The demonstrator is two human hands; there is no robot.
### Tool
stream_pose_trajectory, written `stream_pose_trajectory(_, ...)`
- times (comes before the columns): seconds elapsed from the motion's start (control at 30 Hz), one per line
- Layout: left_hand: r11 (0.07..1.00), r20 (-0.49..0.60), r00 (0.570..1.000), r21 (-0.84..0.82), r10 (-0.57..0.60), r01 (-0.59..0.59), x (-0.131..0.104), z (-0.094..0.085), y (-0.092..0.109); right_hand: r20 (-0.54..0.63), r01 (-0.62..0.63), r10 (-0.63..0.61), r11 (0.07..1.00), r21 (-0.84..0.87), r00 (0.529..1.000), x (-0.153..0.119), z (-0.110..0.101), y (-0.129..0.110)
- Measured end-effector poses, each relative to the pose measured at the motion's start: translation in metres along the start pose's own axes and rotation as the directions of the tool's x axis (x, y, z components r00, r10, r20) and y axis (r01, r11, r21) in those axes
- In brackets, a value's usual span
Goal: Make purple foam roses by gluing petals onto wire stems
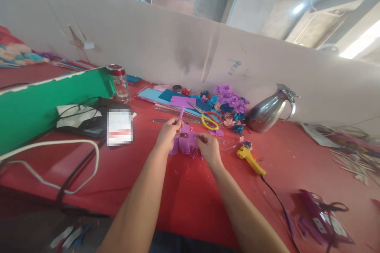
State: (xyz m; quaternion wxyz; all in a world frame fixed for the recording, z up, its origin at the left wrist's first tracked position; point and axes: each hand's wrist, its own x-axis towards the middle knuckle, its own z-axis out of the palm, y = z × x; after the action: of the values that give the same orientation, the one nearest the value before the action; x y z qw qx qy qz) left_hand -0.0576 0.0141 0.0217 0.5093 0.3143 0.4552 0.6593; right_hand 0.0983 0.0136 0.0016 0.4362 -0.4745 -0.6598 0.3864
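Red tabletop (190,209), seen from above. By the left hand (168,135), a narrow purple strip (181,113) is pinched between thumb and fingers and held nearly upright; the remaining fingers are curled in. By the right hand (209,149), the near edge of a flat purple piece (193,140) is gripped at the fingertips, thumb against finger, the hand otherwise loosely curled. Between the two hands, just above the tabletop or on it (cannot be told which), further purple pieces (184,146) are bunched.

Beyond the hands, scissors (210,121) with yellow and red handles are laid with blades partly parted, near a purple sheet (183,102). That sheet is rested over dark blue and light blue sheets (148,95). To the right of these, a cluster of purple rose-like flowers (230,98) is heaped among blue and pink ones.

Farther right, a tilted-looking metal jug (265,112) is stood close to the wall (166,43); nearer, a yellow glue gun (251,159) is laid down, its black cord run toward the near edge. At left, a red-lidded glass jar (120,85) is placed beside a green panel (59,106).
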Motion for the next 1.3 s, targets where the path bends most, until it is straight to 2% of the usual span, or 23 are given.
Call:
stream_pose_trajectory(0.1, 0.995, 0.071, 0.996, -0.082, -0.051, 0.057, -0.005, 0.013, -0.005, -0.118, 0.169, -0.163, 0.985, 0.046, 0.98, -0.001, -0.017, -0.006)
stream_pose_trajectory(0.2, 0.983, 0.153, 0.982, -0.133, -0.108, 0.129, -0.013, 0.029, -0.008, -0.149, 0.308, -0.307, 0.951, -0.013, 0.94, -0.005, -0.036, -0.011)
stream_pose_trajectory(0.33, 0.971, 0.249, 0.943, -0.033, -0.221, 0.237, -0.025, 0.044, -0.013, -0.183, 0.338, -0.337, 0.941, -0.029, 0.923, -0.012, -0.052, -0.005)
stream_pose_trajectory(0.4, 0.975, 0.276, 0.935, 0.046, -0.221, 0.216, -0.029, 0.047, -0.017, -0.182, 0.346, -0.342, 0.938, -0.009, 0.922, -0.015, -0.055, 0.001)
stream_pose_trajectory(0.47, 0.985, 0.282, 0.945, 0.107, -0.163, 0.138, -0.03, 0.049, -0.02, -0.159, 0.357, -0.351, 0.934, 0.016, 0.923, -0.017, -0.056, 0.005)
stream_pose_trajectory(0.53, 0.987, 0.275, 0.957, 0.15, -0.095, 0.055, -0.031, 0.05, -0.023, -0.144, 0.34, -0.331, 0.94, 0.039, 0.933, -0.018, -0.058, 0.006)
stream_pose_trajectory(0.6, 0.984, 0.256, 0.965, 0.176, -0.061, 0.016, -0.031, 0.051, -0.025, -0.149, 0.272, -0.253, 0.955, 0.121, 0.956, -0.02, -0.059, 0.005)
stream_pose_trajectory(0.7, 0.983, 0.2, 0.978, 0.183, -0.059, 0.022, -0.031, 0.053, -0.026, -0.098, 0.125, -0.101, 0.951, 0.281, 0.99, -0.02, -0.056, 0.003)
stream_pose_trajectory(0.77, 0.982, 0.178, 0.982, 0.186, -0.062, 0.028, -0.032, 0.054, -0.026, -0.05, 0.06, -0.048, 0.953, 0.296, 0.998, -0.019, -0.053, 0.002)
stream_pose_trajectory(0.87, 0.976, 0.193, 0.977, 0.21, -0.093, 0.051, -0.031, 0.054, -0.026, -0.004, 0.035, -0.035, 0.982, 0.183, 0.999, -0.018, -0.061, 0.004)
stream_pose_trajectory(0.97, 0.956, 0.184, 0.969, 0.274, -0.163, 0.109, -0.03, 0.054, -0.028, -0.012, 0.034, -0.036, 0.989, -0.146, 0.999, -0.019, -0.094, 0.011)
stream_pose_trajectory(1.03, 0.942, 0.192, 0.961, 0.308, -0.2, 0.134, -0.031, 0.056, -0.031, -0.117, -0.045, -0.012, 0.88, -0.473, 0.993, -0.023, -0.124, 0.018)
stream_pose_trajectory(1.1, 0.933, 0.222, 0.949, 0.332, -0.224, 0.142, -0.033, 0.06, -0.033, -0.217, -0.207, 0.064, 0.638, -0.742, 0.974, -0.027, -0.152, 0.026)
stream_pose_trajectory(1.17, 0.922, 0.238, 0.94, 0.357, -0.244, 0.148, -0.036, 0.064, -0.036, -0.237, -0.293, 0.18, 0.436, -0.851, 0.955, -0.029, -0.169, 0.033)
stream_pose_trajectory(1.23, 0.906, 0.23, 0.937, 0.393, -0.263, 0.157, -0.04, 0.068, -0.039, -0.199, -0.295, 0.282, 0.356, -0.887, 0.939, -0.029, -0.174, 0.039)
stream_pose_trajectory(1.3, 0.89, 0.222, 0.936, 0.426, -0.275, 0.16, -0.044, 0.072, -0.042, -0.157, -0.267, 0.311, 0.351, -0.897, 0.937, -0.027, -0.172, 0.041)
